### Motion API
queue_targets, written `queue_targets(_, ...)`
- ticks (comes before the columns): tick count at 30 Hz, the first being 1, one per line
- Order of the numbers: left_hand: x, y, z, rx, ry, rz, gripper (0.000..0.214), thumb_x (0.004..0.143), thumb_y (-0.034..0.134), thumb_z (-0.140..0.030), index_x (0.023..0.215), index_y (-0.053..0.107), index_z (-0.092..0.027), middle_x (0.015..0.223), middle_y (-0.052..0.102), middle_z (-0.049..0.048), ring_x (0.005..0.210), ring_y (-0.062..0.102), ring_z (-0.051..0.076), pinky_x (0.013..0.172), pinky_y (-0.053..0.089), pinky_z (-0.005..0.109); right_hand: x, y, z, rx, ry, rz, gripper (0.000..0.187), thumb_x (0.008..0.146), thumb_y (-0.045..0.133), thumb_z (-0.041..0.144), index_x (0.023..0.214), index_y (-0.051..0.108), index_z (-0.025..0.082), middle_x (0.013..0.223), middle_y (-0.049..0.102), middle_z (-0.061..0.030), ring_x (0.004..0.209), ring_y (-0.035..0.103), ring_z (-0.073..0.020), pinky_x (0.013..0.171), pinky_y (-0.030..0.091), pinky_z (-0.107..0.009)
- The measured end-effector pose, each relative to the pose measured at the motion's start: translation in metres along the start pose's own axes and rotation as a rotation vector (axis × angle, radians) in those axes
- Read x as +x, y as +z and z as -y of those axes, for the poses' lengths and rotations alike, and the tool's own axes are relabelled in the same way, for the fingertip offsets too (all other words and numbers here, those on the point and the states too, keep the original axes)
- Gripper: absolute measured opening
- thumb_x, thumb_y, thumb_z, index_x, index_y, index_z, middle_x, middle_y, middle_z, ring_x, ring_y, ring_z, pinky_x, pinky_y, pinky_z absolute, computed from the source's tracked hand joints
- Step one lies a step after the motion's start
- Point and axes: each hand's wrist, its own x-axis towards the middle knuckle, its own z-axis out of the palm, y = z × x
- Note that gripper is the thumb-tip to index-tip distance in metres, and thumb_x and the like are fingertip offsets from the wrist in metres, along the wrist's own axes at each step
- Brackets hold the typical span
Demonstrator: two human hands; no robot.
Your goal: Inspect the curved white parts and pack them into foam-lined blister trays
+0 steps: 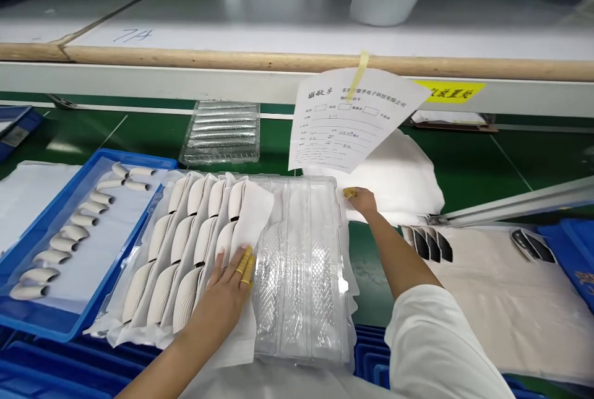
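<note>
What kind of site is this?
Likely a factory packing line: a green conveyor belt, a blue tray of white curved parts, clear plastic blister trays, and a taped-up printed form.

Clear plastic blister tray (pixel 301 269), glossy, moulded; off-white ribbed shells (pixel 185 244), matt, probably plastic; soft white sheet (pixel 253 219), matt, cloth-like; blue plastic crate (pixel 88 167), smooth, low sheen; white paper form (pixel 352 120), matt, printed; yellow tape (pixel 357 74), slightly shiny; pale wooden rail (pixel 297 60), smooth, unpainted; green conveyor belt (pixel 464 158), low sheen; aluminium strut (pixel 515 201), dull metal; yellow rubber finger cots (pixel 245 266), faintly glossy.
</note>
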Motion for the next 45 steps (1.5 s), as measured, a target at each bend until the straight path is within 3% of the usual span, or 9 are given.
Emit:
queue_targets(7, -0.005, 0.003, -0.025, 0.075, -0.090, 0.036, 0.053, 0.088, 0.037, -0.001, 0.139, 0.048, -0.001, 0.148, 0.049, 0.0231, 0.150, 0.021, 0.032, 0.121, 0.025, 0.062, -0.062, -0.029, 0.047, 0.102, -0.308, -0.205, 0.044, 0.105, 0.025, 0.028, 0.124, 0.062, 0.014, 0.117, 0.068, -0.0149, 0.106, 0.063, -0.0230, 0.096, 0.049, -0.045)
queue_targets(10, -0.007, -0.004, -0.026, 0.092, -0.090, 0.008, 0.054, 0.087, 0.038, 0.004, 0.140, 0.044, -0.001, 0.147, 0.050, 0.0231, 0.150, 0.018, 0.032, 0.120, 0.028, 0.060, -0.111, -0.027, 0.097, 0.096, -0.640, -0.072, 0.028, 0.099, 0.047, 0.038, 0.104, 0.072, 0.027, 0.106, 0.074, -0.0034, 0.101, 0.064, -0.0200, 0.099, 0.046, -0.038)
queue_targets(12, -0.010, -0.011, -0.025, 0.095, -0.077, -0.020, 0.051, 0.088, 0.038, 0.006, 0.138, 0.047, -0.002, 0.144, 0.054, 0.0217, 0.151, 0.017, 0.032, 0.120, 0.030, 0.059, -0.134, -0.018, 0.136, -0.119, -1.030, 0.187, 0.025, 0.099, 0.050, 0.038, 0.106, 0.071, 0.026, 0.111, 0.074, -0.0028, 0.104, 0.064, -0.0200, 0.105, 0.040, -0.040)
queue_targets(13, -0.014, -0.015, -0.023, 0.089, -0.068, -0.034, 0.050, 0.088, 0.037, 0.006, 0.136, 0.049, -0.002, 0.143, 0.055, 0.0211, 0.151, 0.017, 0.032, 0.120, 0.031, 0.059, -0.140, -0.012, 0.154, -0.184, -1.092, 0.243, 0.022, 0.098, 0.054, 0.035, 0.105, 0.071, 0.024, 0.113, 0.073, -0.0031, 0.106, 0.063, -0.0197, 0.109, 0.036, -0.041)
queue_targets(19, -0.039, -0.027, -0.014, 0.026, -0.003, -0.041, 0.030, 0.091, 0.044, -0.002, 0.107, 0.069, -0.008, 0.136, 0.062, 0.0184, 0.148, 0.030, 0.032, 0.119, 0.033, 0.055, -0.124, 0.017, 0.216, -0.452, -0.929, 0.281, 0.017, 0.095, 0.059, 0.027, 0.103, 0.068, 0.015, 0.108, 0.070, -0.0073, 0.111, 0.062, -0.0244, 0.108, 0.037, -0.053)
queue_targets(25, -0.042, -0.022, -0.031, -0.022, -0.002, 0.054, 0.031, 0.086, 0.044, -0.003, 0.079, 0.072, -0.013, 0.114, 0.073, 0.0151, 0.121, 0.062, 0.028, 0.115, 0.038, 0.052, -0.083, 0.004, 0.230, -0.579, -0.854, 0.276, 0.032, 0.093, 0.062, 0.038, 0.117, 0.063, 0.016, 0.126, 0.062, -0.0089, 0.121, 0.055, -0.0273, 0.105, 0.041, -0.053)
queue_targets(32, -0.041, -0.025, -0.034, 0.008, 0.089, 0.083, 0.024, 0.085, 0.050, -0.010, 0.074, 0.070, -0.016, 0.116, 0.072, 0.0144, 0.111, 0.066, 0.028, 0.116, 0.031, 0.058, -0.081, 0.018, 0.236, -0.634, -0.794, 0.323, 0.028, 0.092, 0.064, 0.033, 0.115, 0.064, 0.017, 0.127, 0.063, -0.0092, 0.127, 0.052, -0.0294, 0.108, 0.037, -0.057)
queue_targets(41, -0.064, -0.014, -0.028, -0.074, 0.161, -0.076, 0.037, 0.086, 0.038, -0.003, 0.075, 0.071, -0.016, 0.094, 0.075, 0.0106, 0.092, 0.070, 0.023, 0.096, 0.050, 0.042, -0.075, 0.011, 0.232, -0.315, -0.669, 0.472, 0.024, 0.092, 0.066, 0.032, 0.109, 0.066, 0.015, 0.117, 0.067, -0.0078, 0.106, 0.065, -0.0223, 0.092, 0.055, -0.044)
queue_targets(45, -0.076, -0.003, -0.012, -0.152, 0.230, -0.105, 0.040, 0.089, 0.038, -0.003, 0.064, 0.064, -0.020, 0.077, 0.072, 0.0059, 0.086, 0.070, 0.020, 0.109, 0.043, 0.044, -0.062, -0.002, 0.206, -0.060, -0.639, 0.364, 0.025, 0.093, 0.064, 0.034, 0.110, 0.066, 0.016, 0.114, 0.069, -0.0059, 0.100, 0.067, -0.0194, 0.087, 0.057, -0.039)
